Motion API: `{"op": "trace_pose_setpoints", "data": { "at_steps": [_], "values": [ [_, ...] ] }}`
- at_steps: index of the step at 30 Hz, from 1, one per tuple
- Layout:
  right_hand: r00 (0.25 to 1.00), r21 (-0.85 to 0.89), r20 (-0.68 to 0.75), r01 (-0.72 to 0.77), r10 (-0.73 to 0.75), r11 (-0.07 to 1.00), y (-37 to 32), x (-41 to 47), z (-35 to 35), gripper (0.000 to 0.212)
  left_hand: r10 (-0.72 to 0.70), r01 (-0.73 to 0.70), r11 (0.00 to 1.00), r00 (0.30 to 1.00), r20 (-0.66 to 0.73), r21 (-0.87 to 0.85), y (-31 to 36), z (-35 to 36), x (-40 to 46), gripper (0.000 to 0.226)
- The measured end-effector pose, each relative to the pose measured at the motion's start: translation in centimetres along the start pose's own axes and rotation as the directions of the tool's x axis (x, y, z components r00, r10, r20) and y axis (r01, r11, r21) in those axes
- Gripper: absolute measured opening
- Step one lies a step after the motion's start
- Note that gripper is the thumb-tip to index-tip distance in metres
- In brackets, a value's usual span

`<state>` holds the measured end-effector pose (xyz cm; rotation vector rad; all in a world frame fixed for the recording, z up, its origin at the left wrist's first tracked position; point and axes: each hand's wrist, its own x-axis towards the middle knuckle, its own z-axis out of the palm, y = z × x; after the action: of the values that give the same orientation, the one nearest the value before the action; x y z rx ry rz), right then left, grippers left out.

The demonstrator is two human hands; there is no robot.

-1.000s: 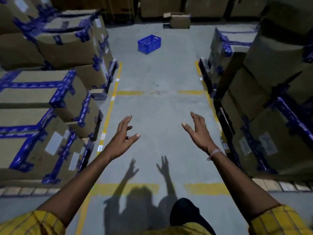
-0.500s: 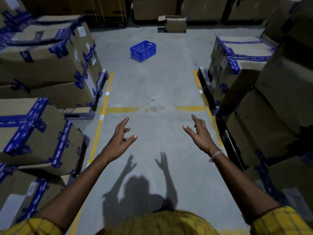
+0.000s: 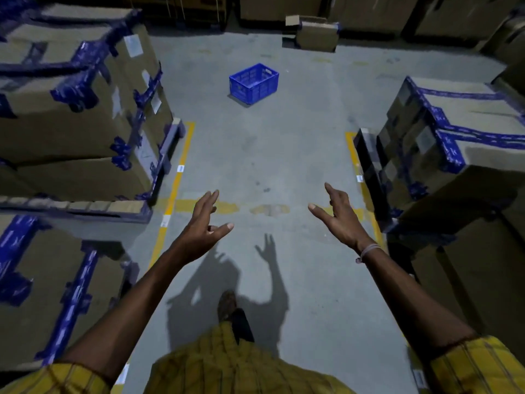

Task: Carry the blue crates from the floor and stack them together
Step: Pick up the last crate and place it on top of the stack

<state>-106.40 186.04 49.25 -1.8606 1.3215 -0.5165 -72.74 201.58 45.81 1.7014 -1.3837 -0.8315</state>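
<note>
Grey warehouse floor [image 3: 284, 155] ahead; I see my left hand [image 3: 203, 227] and right hand [image 3: 339, 220] spread, holding nothing. Blue crate [image 3: 253, 83] sits upper centre, well apart; its inside unclear.

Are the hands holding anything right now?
No. The left hand and right hand are both open and empty. The blue crate sits on the floor ahead.

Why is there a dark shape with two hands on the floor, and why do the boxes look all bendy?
In the head view, light from behind casts the person's shadow on the floor, copying the raised left hand and right hand; the wide-angle lens bends the cardboard boxes at the edges; the blue crate stays fairly sharp, the edges blur.
</note>
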Motion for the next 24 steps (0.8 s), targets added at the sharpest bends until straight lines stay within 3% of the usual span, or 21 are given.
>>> {"op": "trace_pose_setpoints", "data": {
  "at_steps": [3,9,13,24],
  "values": [
    [0.999,0.029,-0.01,-0.047,0.047,0.998,-1.3,7.6,1.1,0.092,-0.021,0.021,1.0,0.999,0.028,0.003,-1.3,-2.9,8.9,0.085],
    [0.99,0.072,-0.1,-0.096,0.102,0.993,-4.1,20.7,1.0,0.093,0.087,-0.117,0.985,0.971,0.223,0.127,-1.3,-8.3,25.8,0.091],
    [0.983,0.086,-0.121,-0.127,0.137,0.988,-4.3,29.2,0.2,0.094,0.169,-0.208,0.969,0.952,0.255,0.134,-1.5,-9.5,36.2,0.092],
    [0.988,0.048,-0.055,-0.141,0.143,0.989,-1.9,59.9,-6.4,0.092,0.048,-0.055,0.998,0.984,0.169,0.036,-2.6,-7.5,65.4,0.093]
  ]
}}
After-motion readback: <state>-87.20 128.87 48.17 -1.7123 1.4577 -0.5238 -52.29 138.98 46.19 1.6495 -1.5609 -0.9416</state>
